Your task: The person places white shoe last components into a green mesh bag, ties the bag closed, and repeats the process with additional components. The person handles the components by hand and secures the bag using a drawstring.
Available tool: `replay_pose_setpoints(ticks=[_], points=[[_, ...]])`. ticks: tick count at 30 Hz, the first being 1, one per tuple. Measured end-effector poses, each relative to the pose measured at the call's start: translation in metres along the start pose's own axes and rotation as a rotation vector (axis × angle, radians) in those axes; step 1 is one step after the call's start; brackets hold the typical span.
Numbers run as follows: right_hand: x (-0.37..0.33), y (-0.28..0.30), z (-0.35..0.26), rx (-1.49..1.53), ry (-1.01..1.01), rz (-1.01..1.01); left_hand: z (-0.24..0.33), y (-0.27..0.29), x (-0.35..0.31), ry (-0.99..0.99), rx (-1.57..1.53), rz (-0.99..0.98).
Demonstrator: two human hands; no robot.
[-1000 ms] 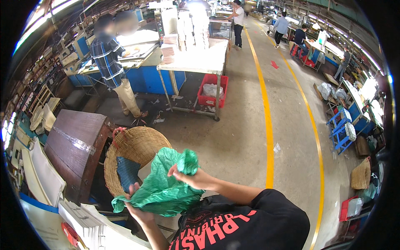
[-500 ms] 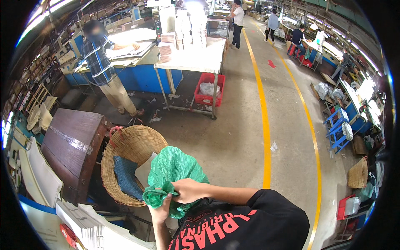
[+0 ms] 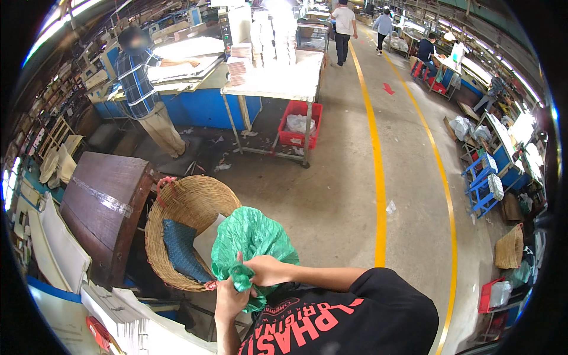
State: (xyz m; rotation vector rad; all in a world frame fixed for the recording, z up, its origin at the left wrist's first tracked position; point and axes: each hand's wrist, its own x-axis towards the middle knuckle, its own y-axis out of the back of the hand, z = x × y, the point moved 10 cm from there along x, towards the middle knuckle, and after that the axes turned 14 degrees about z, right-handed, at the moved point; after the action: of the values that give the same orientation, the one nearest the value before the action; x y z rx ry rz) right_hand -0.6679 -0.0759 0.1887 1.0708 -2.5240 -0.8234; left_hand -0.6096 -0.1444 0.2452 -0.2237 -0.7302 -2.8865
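Low centre, close to chest: green plastic bag (image 3: 251, 242), spread wide 1 s ago, now bunched w/ its mouth gathered; right hand (image 3: 267, 271) grip pinches twisted neck; left hand (image 3: 228, 299) closes on it from below; woven basket (image 3: 183, 236) just beside; looks like tying-off underway.

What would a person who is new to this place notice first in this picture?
First, the bright green plastic bag at the bottom centre, with the left hand and right hand both in a grip on its bunched neck. Just left of it sits a big woven basket on the floor. To the right, two yellow lines run along the grey floor toward the far end of the hall.
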Motion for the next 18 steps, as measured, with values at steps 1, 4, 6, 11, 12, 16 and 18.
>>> replay_pose_setpoints(ticks=[1, 4, 6, 11, 12, 16, 18], points=[[-0.003, -0.006, -0.005, -0.015, 0.068, -0.079, -0.023, 0.001, -0.003, 0.208, 0.054, 0.021], [-0.009, -0.006, -0.014, 0.177, 0.112, -0.167, -0.033, 0.014, 0.002, 0.115, 0.614, 0.086], [-0.008, -0.007, -0.014, 0.457, 0.001, -0.198, -0.030, 0.010, 0.002, 0.070, 0.614, 0.115], [-0.003, -0.028, 0.047, 0.410, -0.623, -0.089, -0.023, -0.006, -0.001, 0.096, 0.652, 0.037], [0.000, -0.026, 0.048, 0.523, -0.633, 0.031, -0.019, -0.002, -0.002, 0.103, 0.557, 0.087], [0.005, -0.023, 0.051, 0.876, -0.626, 0.266, -0.022, 0.012, -0.002, 0.130, -0.058, 0.245], [0.004, -0.023, 0.035, 1.071, -0.519, 0.155, -0.040, 0.010, -0.002, 0.211, -0.458, 0.198]])
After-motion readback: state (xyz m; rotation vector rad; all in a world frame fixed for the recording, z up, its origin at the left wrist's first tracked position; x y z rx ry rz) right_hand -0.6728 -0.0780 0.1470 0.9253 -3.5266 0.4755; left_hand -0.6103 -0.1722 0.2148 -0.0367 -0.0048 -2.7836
